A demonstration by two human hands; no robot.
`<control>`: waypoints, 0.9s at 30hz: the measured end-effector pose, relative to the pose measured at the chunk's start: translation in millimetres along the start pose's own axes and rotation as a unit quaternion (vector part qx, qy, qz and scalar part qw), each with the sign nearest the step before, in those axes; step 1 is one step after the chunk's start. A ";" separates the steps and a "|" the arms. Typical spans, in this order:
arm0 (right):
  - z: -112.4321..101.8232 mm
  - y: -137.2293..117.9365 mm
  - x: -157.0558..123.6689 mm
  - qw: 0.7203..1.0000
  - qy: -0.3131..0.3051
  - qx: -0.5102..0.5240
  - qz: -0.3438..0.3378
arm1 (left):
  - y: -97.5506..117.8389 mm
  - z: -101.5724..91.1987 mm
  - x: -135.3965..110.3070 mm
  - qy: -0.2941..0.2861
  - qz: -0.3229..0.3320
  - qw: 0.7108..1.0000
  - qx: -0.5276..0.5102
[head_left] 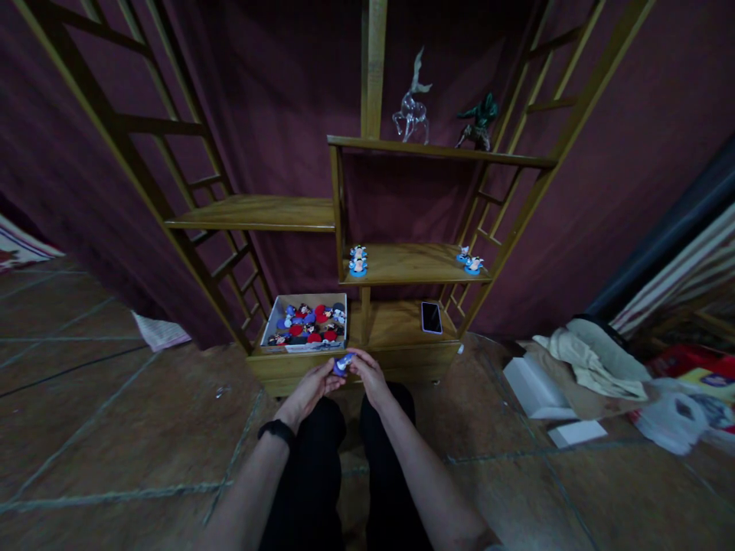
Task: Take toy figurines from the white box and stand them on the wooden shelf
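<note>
Between my two hands, just in front of the shelf's base, is a small figurine [343, 365] in purple and white. The fingers of my left hand [313, 386] grip it from the left, and those of my right hand [369, 373] close on its right side. Just beyond my left hand stands an open box [304, 347] with several small figurines [310, 317] on red, purple and dark bases lying in it. Small figurines on blue bases stand on the shelf above, some at the left end [357, 264] and some at the right [472, 264].
A wooden display shelf [253, 213] spans the view. On its upper board stand a clear glass deer [411, 115] and a dark green figure [479, 122]. A phone [431, 317] lies on the bottom board. White boxes [537, 389] and a plastic bag [669, 417] sit on the floor at right.
</note>
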State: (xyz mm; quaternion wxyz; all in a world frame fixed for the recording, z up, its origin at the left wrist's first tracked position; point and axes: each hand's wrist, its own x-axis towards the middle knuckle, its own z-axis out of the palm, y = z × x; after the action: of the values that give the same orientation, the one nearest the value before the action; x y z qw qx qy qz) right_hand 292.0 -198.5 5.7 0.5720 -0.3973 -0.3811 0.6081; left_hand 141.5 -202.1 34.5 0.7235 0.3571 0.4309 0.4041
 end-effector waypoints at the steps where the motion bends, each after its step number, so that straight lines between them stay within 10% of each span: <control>1: -0.1 -0.9 -0.7 1.000 -0.005 -0.001 0.001 | -0.4 -0.1 0.4 -0.001 -0.001 1.000 0.003; 27: 0.3 0.3 -1.9 1.000 -0.018 0.025 0.003 | 2.1 5.4 -6.1 -0.023 0.017 1.000 0.001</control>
State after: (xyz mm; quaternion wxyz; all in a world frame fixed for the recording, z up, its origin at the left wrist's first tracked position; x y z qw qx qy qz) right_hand 291.7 -200.3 5.7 0.5731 -0.3727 -0.3748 0.6262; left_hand 144.0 -207.5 40.4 0.7262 0.3744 0.4083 0.4071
